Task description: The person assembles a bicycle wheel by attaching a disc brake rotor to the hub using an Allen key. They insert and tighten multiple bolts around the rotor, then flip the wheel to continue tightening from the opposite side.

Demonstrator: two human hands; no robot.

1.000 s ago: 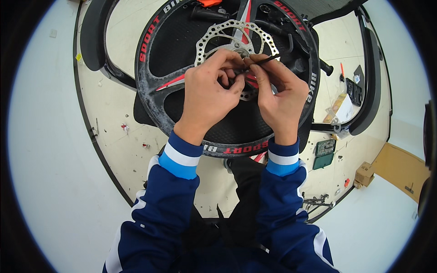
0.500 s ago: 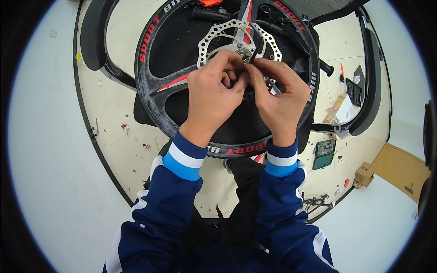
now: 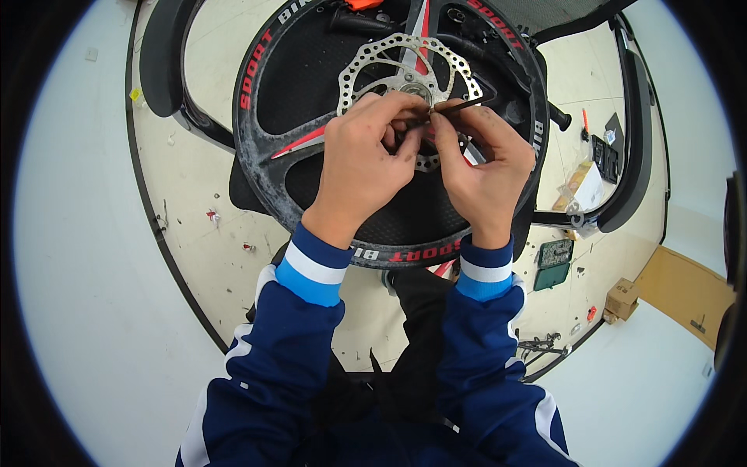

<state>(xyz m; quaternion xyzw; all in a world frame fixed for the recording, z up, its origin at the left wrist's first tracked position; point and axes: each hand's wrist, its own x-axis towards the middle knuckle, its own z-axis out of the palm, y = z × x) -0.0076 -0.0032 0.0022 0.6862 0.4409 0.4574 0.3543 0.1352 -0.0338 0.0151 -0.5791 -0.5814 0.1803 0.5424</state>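
A bicycle wheel with a black rim and red-and-white spokes lies flat before me, a silver brake disc full of holes at its hub. Over the disc's near side, my left hand is closed in a pinch; what its fingertips hold is hidden. Thumb and forefinger of my right hand pinch a thin black hex key. The key's visible arm points right across the disc's edge. Both hands' fingertips nearly meet just below the hub, hiding that part of the disc.
The wheel rests on a black chair seat, with armrests on both sides. Dark handlebar grips and an orange item lie beyond the spokes. On the floor at right are a green case, a black toolbox and a cardboard box.
The hex key has swung from pointing away over the hub to pointing right. My fingertips have shifted slightly nearer, uncovering more of the hub; the wheel has barely moved.
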